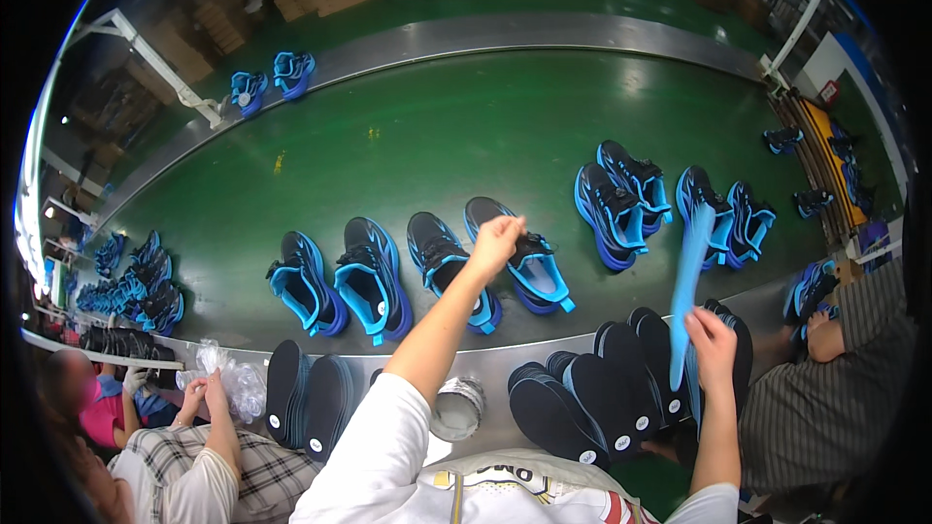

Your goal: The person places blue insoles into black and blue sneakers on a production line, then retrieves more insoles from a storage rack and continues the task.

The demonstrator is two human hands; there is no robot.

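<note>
The right hand [715, 342] pinches a thin, light-blue, elongated insole [688, 281] near stacked black insoles [604, 390]. The left hand [499, 241] overlies a black-and-blue laced sports shoe [536, 254]; its grip cannot be determined.

Our left arm [435, 335] reaches over the near edge of the surface [466, 136], left hand [498, 244] above it, curled closed. Our right forearm [718, 442] points up, right hand [714, 344] pinching beside that near edge.
</note>
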